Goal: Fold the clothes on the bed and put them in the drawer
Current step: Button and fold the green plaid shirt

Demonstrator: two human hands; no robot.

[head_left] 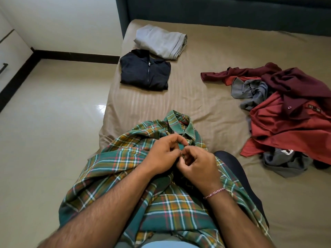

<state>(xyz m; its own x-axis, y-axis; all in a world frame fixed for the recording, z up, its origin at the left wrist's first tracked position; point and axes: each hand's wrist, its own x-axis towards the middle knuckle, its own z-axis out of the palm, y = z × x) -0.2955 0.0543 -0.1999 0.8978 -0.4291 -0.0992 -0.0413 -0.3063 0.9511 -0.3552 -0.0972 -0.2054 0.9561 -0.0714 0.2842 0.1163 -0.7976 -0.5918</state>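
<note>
While the plaid shirt [161, 190] lies bunched at the near edge of the bed [206, 97], both hands sit on it close together, just below its collar. The left hand [161, 156] pinches the cloth with curled fingers, and the right hand [198, 167] does the same — their fingertips almost touch. A string band [214, 193] goes round the right wrist. Far on the left side lie two folded things, a black jacket [145, 70] and, just behind it, a grey one [161, 43]. On the right sits a messy pile [290, 108] of red and grey clothes — not folded.
</note>
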